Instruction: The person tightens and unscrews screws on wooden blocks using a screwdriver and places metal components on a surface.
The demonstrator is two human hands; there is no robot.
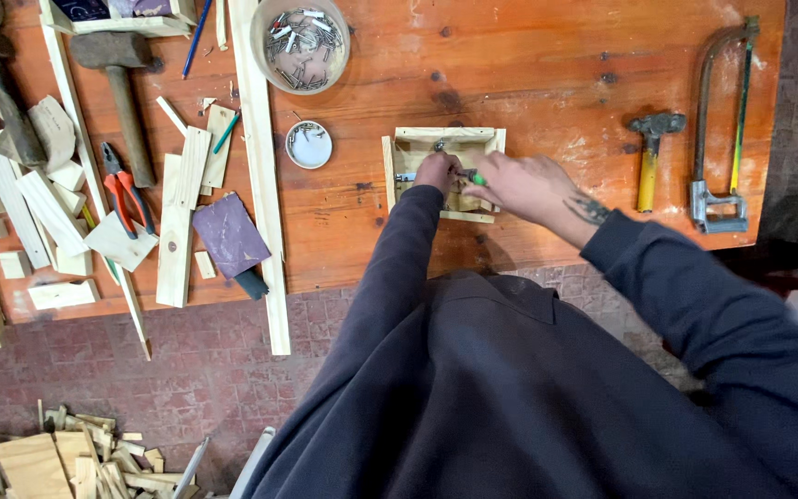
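A small open wooden box (397, 148) lies on the orange wooden workbench (528, 65). My left hand (436, 172) is pressed inside the box, fingers curled on a small metal piece that I cannot make out. My right hand (524, 185) reaches in from the right and grips a green-handled screwdriver (473, 176), its tip pointing left toward my left hand. Both dark sleeves cover the lower part of the box.
A round tub of screws (300, 44) and a small white lid (308, 145) sit left of the box. Further left: a long wooden slat (260, 185), red pliers (125, 194), a mallet (122, 74), sandpaper (229, 235), wood offcuts. Right: a yellow-handled hammer (650, 157) and a hacksaw (722, 120).
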